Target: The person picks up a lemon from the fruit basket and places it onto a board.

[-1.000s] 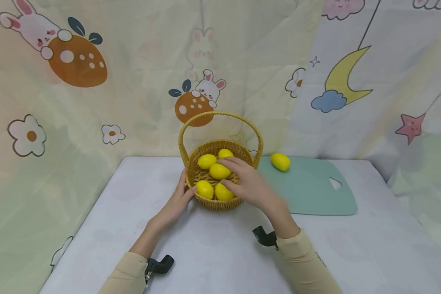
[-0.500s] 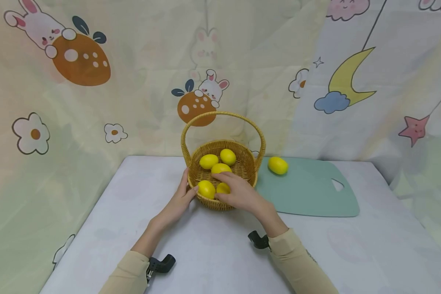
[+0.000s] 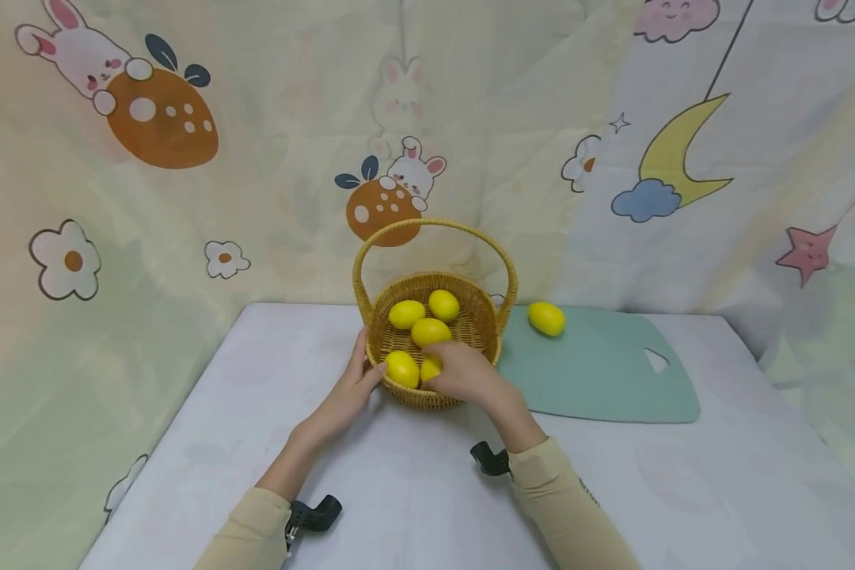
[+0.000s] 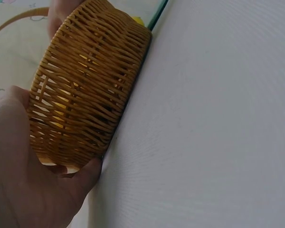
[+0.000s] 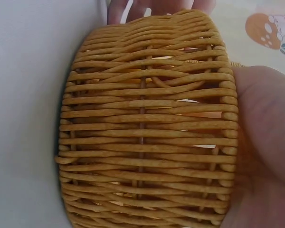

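A woven wicker basket (image 3: 490, 336) with a tall arched handle stands near the back of the table, holding several yellow lemons (image 3: 431, 332). My left hand (image 3: 347, 396) grips its left side, thumb at the rim; in the left wrist view the same hand (image 4: 31, 166) curls round the weave. Reaching over the front rim, my right hand (image 3: 466, 374) pinches the front-right lemon (image 3: 430, 368), mostly hidden beneath the fingers. In the right wrist view the basket wall (image 5: 147, 123) hides those fingertips. Another lemon (image 3: 546, 318) lies outside the basket.
A green cutting board (image 3: 598, 372) with a cut-out grip lies right of the basket, the outside lemon on its back left part. A white cloth covers the table (image 3: 413, 483). Behind hangs a curtain (image 3: 285, 158) printed with cartoons.
My right hand has moved left and down inside the basket, from above the lemons onto the front-right one, its fingers closing round it. My left hand keeps its hold on the basket.
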Motion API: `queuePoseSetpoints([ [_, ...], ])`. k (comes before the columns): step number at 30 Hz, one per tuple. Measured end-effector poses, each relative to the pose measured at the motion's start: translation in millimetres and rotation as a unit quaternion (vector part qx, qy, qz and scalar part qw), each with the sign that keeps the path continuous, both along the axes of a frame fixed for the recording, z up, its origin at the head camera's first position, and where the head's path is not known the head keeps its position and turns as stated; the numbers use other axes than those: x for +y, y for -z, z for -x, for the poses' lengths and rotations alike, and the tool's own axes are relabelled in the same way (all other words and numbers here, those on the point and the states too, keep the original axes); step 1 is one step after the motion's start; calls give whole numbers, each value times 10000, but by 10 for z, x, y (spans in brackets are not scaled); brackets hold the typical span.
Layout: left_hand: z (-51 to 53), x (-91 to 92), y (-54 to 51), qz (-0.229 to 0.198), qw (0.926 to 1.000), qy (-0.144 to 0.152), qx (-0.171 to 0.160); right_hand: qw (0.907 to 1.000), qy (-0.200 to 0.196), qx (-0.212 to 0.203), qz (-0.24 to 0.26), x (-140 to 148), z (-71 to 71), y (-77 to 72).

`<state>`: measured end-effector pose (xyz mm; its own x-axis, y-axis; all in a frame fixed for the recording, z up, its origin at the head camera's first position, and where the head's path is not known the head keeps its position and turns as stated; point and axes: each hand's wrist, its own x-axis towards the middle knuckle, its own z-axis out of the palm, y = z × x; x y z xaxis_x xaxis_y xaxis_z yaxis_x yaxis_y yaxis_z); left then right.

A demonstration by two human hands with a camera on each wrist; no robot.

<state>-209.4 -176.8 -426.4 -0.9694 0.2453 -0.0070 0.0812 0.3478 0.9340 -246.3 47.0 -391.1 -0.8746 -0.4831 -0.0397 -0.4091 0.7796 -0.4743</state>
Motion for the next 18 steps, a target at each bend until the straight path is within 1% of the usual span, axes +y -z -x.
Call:
queuePoseSetpoints([
  [4, -3, 0, -4, 48, 10000, -12, -1, 9999, -1, -79, -111, -4, 24, 5],
  [10, -5, 14, -27, 61, 9999, -51, 64, 10000, -1, -26, -17, 14, 56, 24],
  [18, -1, 11, 18, 53, 9999, -82, 102, 9999, -64, 141, 22, 19, 52, 38],
])
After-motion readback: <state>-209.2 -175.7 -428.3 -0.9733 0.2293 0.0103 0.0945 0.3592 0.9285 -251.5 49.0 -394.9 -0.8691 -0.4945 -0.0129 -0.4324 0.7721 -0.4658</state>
